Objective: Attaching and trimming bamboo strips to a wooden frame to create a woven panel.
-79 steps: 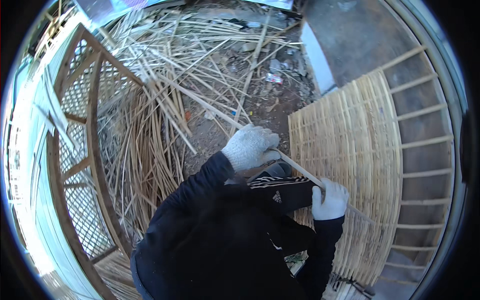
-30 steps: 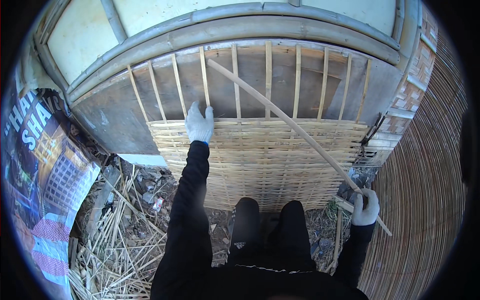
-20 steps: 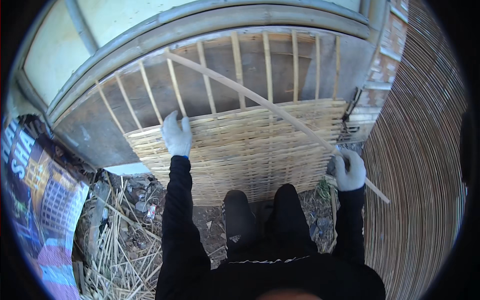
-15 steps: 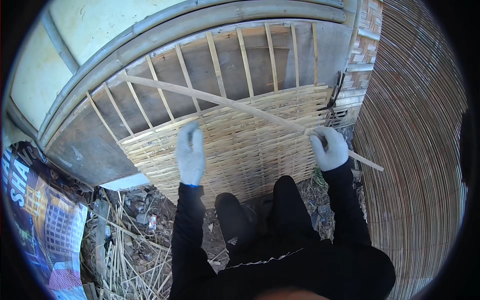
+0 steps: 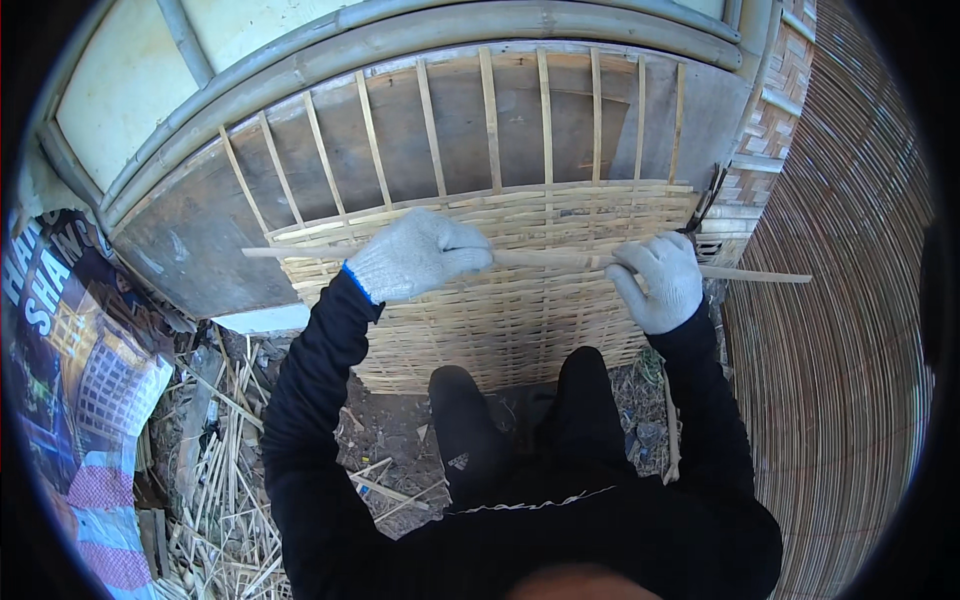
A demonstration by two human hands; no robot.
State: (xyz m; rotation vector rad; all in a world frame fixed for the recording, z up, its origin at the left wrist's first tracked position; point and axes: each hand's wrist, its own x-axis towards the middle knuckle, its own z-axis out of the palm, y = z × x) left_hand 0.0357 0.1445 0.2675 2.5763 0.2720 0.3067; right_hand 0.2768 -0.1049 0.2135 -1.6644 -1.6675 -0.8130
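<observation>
Bamboo strip (image 5: 545,259): being clamped in gloved left hand (image 5: 420,255) and right hand (image 5: 660,283), set apart apparently for steadiness, its ends projecting beyond them. Woven bamboo panel (image 5: 490,330): being partly hidden behind both hands.

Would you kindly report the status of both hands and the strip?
Left hand and right hand gripping pale strip. Strip crosswise over woven panel. Knees below, not touching strip.
</observation>
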